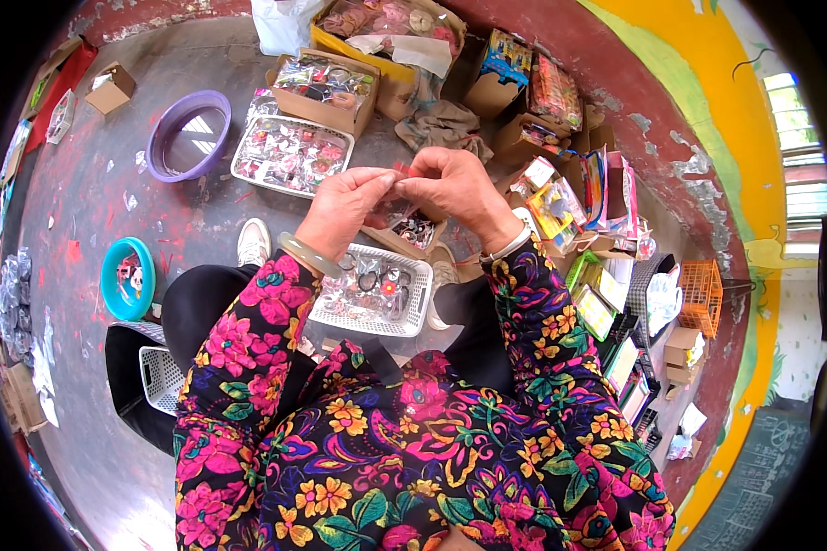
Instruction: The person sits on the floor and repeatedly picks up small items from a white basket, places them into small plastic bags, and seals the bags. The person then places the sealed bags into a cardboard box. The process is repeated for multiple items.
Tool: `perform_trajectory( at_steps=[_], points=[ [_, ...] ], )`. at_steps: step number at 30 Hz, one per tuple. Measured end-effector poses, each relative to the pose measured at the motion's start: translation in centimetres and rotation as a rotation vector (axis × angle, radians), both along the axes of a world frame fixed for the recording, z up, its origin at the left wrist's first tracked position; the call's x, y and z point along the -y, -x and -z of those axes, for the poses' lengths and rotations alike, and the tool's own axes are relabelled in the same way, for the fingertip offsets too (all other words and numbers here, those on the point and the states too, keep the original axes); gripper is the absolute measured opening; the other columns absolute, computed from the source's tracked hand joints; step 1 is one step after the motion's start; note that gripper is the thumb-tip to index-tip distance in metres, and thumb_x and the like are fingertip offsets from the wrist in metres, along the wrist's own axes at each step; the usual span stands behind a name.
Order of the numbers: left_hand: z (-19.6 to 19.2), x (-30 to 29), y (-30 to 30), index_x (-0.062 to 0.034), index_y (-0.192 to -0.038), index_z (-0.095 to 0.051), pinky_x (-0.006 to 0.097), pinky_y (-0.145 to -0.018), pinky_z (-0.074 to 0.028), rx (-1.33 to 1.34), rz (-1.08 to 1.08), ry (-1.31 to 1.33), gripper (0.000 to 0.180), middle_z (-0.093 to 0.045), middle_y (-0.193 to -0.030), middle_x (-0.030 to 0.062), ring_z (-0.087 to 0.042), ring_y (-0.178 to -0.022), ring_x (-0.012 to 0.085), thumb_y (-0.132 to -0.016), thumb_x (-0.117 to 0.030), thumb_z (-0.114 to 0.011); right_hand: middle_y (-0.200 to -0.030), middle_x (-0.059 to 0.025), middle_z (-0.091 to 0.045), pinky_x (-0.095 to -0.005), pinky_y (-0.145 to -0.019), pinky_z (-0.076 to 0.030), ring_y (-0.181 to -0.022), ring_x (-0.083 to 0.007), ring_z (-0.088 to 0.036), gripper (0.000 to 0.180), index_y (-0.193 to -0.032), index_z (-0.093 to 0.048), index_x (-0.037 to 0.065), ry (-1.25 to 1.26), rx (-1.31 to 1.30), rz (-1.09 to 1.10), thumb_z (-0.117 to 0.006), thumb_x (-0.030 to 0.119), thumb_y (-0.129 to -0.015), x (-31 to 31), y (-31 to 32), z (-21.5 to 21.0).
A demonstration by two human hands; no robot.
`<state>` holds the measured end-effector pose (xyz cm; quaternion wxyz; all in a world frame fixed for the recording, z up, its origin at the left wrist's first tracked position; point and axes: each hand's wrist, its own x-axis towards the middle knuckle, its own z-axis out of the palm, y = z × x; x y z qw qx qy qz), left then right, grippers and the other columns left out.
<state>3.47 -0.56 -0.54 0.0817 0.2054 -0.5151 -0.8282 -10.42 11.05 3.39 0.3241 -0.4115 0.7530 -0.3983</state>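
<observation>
My left hand (342, 209) and my right hand (461, 188) meet at the fingertips in front of me, both pinched closed. Between them is a small red piece (401, 169), mostly hidden by the fingers, its kind too small to make out. Below the hands, a white plastic basket (420, 310) holds clear packets with dark hair ties and a red flower-shaped piece. Just past it stands a small cardboard box (390, 241) with more small packets, partly covered by my right hand. Another white basket (237, 165), full of packaged trinkets, lies farther off to the left.
A purple basin (154, 138) and a turquoise bowl (110, 275) sit on the floor at left. Cardboard boxes (363, 108) of packets line the far side. Along the right wall are more boxes, packages and an orange crate (701, 298). My shoe (254, 241) is near the baskets.
</observation>
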Motion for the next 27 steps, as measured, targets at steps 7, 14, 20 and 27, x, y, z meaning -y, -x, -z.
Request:
perform_trajectory(
  at_steps=[7,14,20,27],
  points=[
    [-0.7,0.1,-0.1,-0.0045,-0.105,-0.059,0.018,-0.053,-0.047,-0.077,-0.079,-0.049,0.023,-0.064,-0.098,0.0052,-0.062,-0.089,0.0113,-0.09,-0.019,-0.05,-0.072,0.0028,-0.056,-0.0208,-0.063,-0.039,-0.07,-0.0053,-0.049,0.023,-0.083,-0.063,0.001,0.014,0.213,0.045,-0.065,0.023,-0.08,-0.2,0.3,-1.7],
    [-0.7,-0.1,0.0,-0.0031,-0.104,-0.059,0.018,-0.055,-0.048,-0.079,-0.062,0.0,0.023,-0.065,-0.096,0.0047,-0.062,-0.087,0.0105,-0.09,-0.019,-0.051,-0.071,0.0032,-0.055,-0.0201,-0.061,-0.038,-0.068,-0.0043,-0.045,0.019,-0.08,-0.062,0.001,-0.001,0.131,-0.017,-0.066,0.019,-0.077,-0.3,0.8,-0.8],
    [0.0,-0.2,0.1,-0.0021,-0.102,-0.061,0.019,-0.055,-0.048,-0.108,-0.006,0.129,0.023,-0.065,-0.095,0.0041,-0.061,-0.083,0.0076,-0.089,-0.019,-0.053,-0.071,0.0035,-0.054,-0.0204,-0.061,-0.037,-0.068,-0.0048,-0.045,0.017,-0.08,-0.061,0.001,-0.101,0.038,-0.057,-0.067,0.017,-0.075,-0.2,0.7,-0.9],
    [-0.2,-0.3,0.2,-0.0028,-0.102,-0.061,0.019,-0.054,-0.049,-0.066,-0.067,0.053,0.023,-0.065,-0.093,0.0043,-0.062,-0.081,0.0091,-0.09,-0.02,-0.052,-0.071,0.0036,-0.054,-0.0203,-0.061,-0.038,-0.069,-0.0046,-0.046,0.017,-0.081,-0.061,0.001,0.009,0.155,0.017,-0.067,0.017,-0.076,-0.3,0.5,-1.3]
  ],
)
